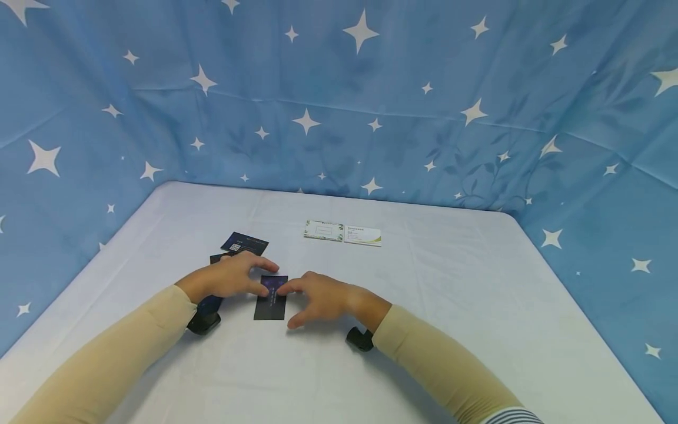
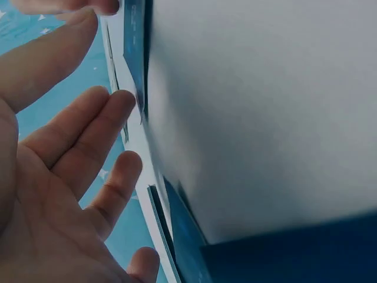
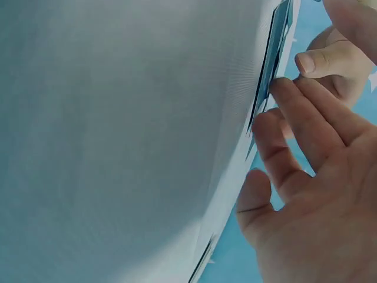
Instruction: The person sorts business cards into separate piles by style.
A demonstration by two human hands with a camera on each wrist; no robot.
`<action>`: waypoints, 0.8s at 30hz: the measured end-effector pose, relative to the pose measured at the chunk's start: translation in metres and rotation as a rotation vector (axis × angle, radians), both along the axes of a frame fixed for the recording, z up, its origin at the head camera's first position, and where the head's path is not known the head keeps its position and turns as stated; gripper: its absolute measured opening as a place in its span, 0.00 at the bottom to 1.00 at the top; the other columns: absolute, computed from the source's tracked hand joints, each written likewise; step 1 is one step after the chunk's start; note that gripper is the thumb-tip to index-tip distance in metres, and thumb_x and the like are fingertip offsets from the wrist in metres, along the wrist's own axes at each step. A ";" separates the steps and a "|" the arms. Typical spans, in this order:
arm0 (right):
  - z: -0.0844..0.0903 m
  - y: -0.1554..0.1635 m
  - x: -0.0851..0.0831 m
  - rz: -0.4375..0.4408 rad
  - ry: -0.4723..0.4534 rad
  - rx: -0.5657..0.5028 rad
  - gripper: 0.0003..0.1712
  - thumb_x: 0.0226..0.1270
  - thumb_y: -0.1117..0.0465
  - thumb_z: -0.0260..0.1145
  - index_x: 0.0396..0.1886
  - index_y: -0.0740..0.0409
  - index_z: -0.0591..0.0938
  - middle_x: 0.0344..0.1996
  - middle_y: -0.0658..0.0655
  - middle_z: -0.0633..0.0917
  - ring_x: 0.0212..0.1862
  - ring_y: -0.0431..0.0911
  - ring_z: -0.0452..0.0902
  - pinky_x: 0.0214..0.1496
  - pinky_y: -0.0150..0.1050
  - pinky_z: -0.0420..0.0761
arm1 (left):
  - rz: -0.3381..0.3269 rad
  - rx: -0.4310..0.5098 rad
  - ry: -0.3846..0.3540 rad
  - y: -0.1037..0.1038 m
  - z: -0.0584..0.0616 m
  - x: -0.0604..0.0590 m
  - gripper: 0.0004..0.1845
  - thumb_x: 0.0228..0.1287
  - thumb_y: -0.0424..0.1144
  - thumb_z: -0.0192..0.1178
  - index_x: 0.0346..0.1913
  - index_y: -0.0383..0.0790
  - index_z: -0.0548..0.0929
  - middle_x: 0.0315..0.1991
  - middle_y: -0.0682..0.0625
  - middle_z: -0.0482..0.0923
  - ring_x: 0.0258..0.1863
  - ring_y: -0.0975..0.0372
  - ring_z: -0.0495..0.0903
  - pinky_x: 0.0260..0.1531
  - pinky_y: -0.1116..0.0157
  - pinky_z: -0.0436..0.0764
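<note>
Touching the dark card (image 1: 271,297) from both sides, the left hand (image 1: 229,278) and right hand (image 1: 323,299) keep a loose grip, fingers nearly straight. It lies flat on the worktop (image 1: 450,306). Two more dark cards (image 1: 244,243) sit at eleven o'clock, two white cards (image 1: 342,232) at one o'clock.

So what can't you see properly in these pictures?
- Head view: print on the dark card is too small; the left hand and right hand cover its top.
- Head view: writing on the two white cards is too small.
- Head view: another dark card hides partly behind the left hand.
</note>
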State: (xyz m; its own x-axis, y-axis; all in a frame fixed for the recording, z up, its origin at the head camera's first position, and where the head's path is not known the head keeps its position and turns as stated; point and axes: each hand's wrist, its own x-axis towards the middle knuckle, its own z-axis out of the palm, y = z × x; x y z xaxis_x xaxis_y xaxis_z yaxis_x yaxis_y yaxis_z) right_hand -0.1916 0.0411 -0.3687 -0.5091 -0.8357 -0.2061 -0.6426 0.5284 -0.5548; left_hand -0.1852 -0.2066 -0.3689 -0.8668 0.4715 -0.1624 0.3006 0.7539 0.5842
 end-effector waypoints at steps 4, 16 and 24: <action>0.000 0.000 0.001 -0.029 0.026 0.070 0.38 0.58 0.43 0.74 0.69 0.43 0.77 0.59 0.44 0.79 0.61 0.43 0.66 0.59 0.42 0.66 | 0.011 -0.015 0.009 0.000 -0.001 0.002 0.27 0.58 0.44 0.73 0.62 0.42 0.82 0.61 0.48 0.78 0.66 0.45 0.68 0.54 0.35 0.56; -0.002 0.016 -0.019 -0.209 0.029 0.051 0.40 0.60 0.42 0.74 0.71 0.43 0.74 0.64 0.49 0.75 0.66 0.48 0.63 0.66 0.52 0.61 | 0.035 0.021 -0.032 0.001 0.000 0.007 0.19 0.57 0.46 0.73 0.52 0.48 0.87 0.53 0.55 0.82 0.65 0.46 0.68 0.59 0.37 0.53; -0.004 0.024 -0.020 -0.323 0.125 0.092 0.42 0.55 0.41 0.77 0.69 0.47 0.76 0.60 0.47 0.79 0.62 0.50 0.66 0.61 0.50 0.65 | 0.095 -0.085 0.046 0.015 -0.004 0.003 0.31 0.54 0.48 0.76 0.63 0.50 0.81 0.63 0.43 0.73 0.66 0.47 0.63 0.57 0.40 0.56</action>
State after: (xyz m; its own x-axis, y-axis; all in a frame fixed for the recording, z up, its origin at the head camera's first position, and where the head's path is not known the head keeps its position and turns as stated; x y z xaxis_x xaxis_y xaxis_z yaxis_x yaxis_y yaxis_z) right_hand -0.2113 0.0654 -0.3730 -0.7701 -0.6081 -0.1929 -0.4939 0.7596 -0.4231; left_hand -0.1826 -0.1916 -0.3728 -0.9143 0.3732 -0.1573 0.2505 0.8264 0.5044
